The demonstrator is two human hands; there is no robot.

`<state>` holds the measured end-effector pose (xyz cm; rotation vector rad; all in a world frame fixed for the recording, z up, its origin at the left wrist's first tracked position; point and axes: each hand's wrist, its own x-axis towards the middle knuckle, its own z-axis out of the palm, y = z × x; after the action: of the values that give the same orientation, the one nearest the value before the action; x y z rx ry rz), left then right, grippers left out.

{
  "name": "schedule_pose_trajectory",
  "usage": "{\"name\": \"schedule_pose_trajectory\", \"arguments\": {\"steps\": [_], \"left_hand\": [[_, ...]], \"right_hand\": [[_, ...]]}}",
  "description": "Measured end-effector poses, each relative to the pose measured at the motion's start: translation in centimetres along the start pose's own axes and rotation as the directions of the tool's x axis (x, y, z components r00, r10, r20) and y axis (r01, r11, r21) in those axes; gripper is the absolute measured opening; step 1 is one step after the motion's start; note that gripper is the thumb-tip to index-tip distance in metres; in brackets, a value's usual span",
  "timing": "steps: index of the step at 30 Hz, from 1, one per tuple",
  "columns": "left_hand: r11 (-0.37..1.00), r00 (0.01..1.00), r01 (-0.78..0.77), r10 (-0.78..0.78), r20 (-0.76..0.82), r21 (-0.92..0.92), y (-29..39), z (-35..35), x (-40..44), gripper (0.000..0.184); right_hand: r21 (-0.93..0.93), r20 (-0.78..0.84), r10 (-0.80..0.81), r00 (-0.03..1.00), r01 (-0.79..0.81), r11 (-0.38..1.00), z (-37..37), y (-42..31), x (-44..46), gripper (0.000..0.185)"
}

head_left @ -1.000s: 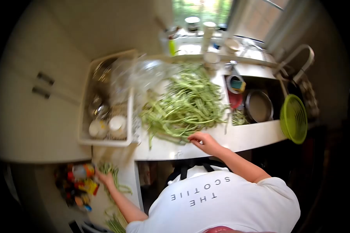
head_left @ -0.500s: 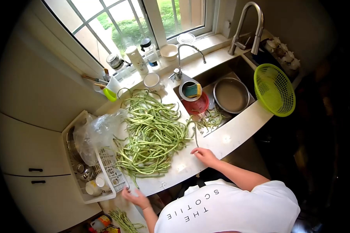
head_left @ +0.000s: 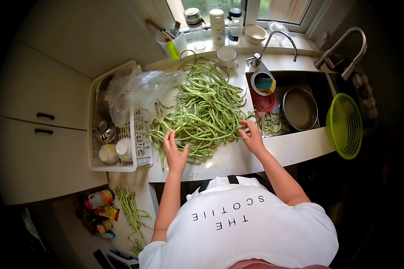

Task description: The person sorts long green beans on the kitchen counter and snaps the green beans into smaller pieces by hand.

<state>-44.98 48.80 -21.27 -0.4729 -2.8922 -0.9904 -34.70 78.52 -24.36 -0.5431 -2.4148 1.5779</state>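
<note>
A large tangled heap of long green beans [head_left: 211,103] covers the counter. My left hand [head_left: 176,154] is at the heap's front left edge, its fingers spread apart and nothing gripped in them. At the heap's right edge, my right hand [head_left: 252,136] has curled fingers, with thumb and forefinger closing on the end of a long bean; the fingers partly hide the grip. A smaller bunch of long beans [head_left: 131,210] lies on the lower surface to the left.
A white dish rack [head_left: 121,169] with cups and a plastic bag [head_left: 143,87] stands left. On the right, the sink holds a metal pan [head_left: 300,108], a red bowl [head_left: 262,103] and bean scraps [head_left: 270,123]. A green colander [head_left: 344,125] sits beside it. Bottles [head_left: 217,27] line the windowsill.
Both hands have moved forward to the bean heap: the left from beyond the counter's front edge, the right from the bare counter beside the heap. The camera view has turned and shifted.
</note>
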Motion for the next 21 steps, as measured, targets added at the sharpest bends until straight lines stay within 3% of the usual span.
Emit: {"name": "schedule_pose_trajectory", "arguments": {"steps": [4,5,7,9,10,11,12,15,16,17,18,20,21], "left_hand": [[0.984,0.993,0.003,-0.023,0.114,0.178,0.0,0.8,2.1,0.090],[0.984,0.994,0.011,-0.030,0.105,0.176,-0.1,1.0,2.3,0.090],[0.952,0.960,0.061,-0.137,0.242,0.299,-0.6,1.4,2.3,0.100],[0.938,0.951,0.059,-0.158,0.266,0.343,-1.2,1.7,1.9,0.100],[0.940,0.954,0.045,-0.141,0.266,0.339,-1.5,1.8,1.8,0.097],[0.942,0.956,0.028,-0.124,0.266,0.336,-1.9,2.0,1.7,0.093],[0.930,0.979,-0.003,-0.073,0.191,0.368,-1.5,1.6,1.6,0.075],[0.963,0.974,0.028,-0.086,0.207,0.268,-5.5,3.5,2.4,0.060],[0.974,0.980,-0.006,-0.039,0.193,0.227,-5.0,2.7,2.5,0.044],[0.975,0.981,-0.010,-0.034,0.189,0.223,-4.4,1.8,2.7,0.044],[0.990,0.993,-0.028,0.011,0.121,0.141,-3.7,0.8,2.9,0.041],[0.998,0.999,-0.016,0.014,0.037,0.059,-1.2,-1.5,2.9,0.036],[0.998,0.999,-0.011,0.009,0.040,0.055,-1.3,-1.4,2.8,0.036]], "right_hand": [[-0.154,-0.010,-0.128,0.992,0.125,0.980,1.9,-0.3,5.3,0.048],[-0.196,-0.006,-0.145,0.989,0.141,0.970,2.5,-0.4,6.6,0.059],[-0.311,0.064,-0.168,0.984,0.180,0.933,3.6,-0.6,8.7,0.091],[-0.434,0.176,-0.154,0.972,0.217,0.875,4.8,-1.0,9.3,0.101],[-0.494,0.250,-0.044,0.967,0.167,0.853,5.3,-1.4,9.3,0.107],[-0.664,0.205,-0.051,0.978,0.176,0.727,6.3,-1.7,8.9,0.102],[-0.641,0.184,-0.070,0.980,0.174,0.748,6.6,-1.9,9.0,0.097],[-0.537,0.171,-0.066,0.983,0.149,0.830,6.2,-2.4,10.1,0.078],[-0.481,0.199,0.052,0.979,0.052,0.875,5.6,-4.3,10.1,0.076],[-0.425,0.227,0.158,0.961,-0.048,0.904,4.8,-6.4,10.4,0.074],[-0.429,0.220,0.148,0.964,-0.041,0.902,4.4,-6.9,10.6,0.074],[-0.193,0.141,-0.121,0.983,0.147,0.970,3.7,-7.0,10.0,0.073],[-0.198,0.145,-0.117,0.983,0.144,0.970,3.4,-6.3,10.4,0.073]]}}
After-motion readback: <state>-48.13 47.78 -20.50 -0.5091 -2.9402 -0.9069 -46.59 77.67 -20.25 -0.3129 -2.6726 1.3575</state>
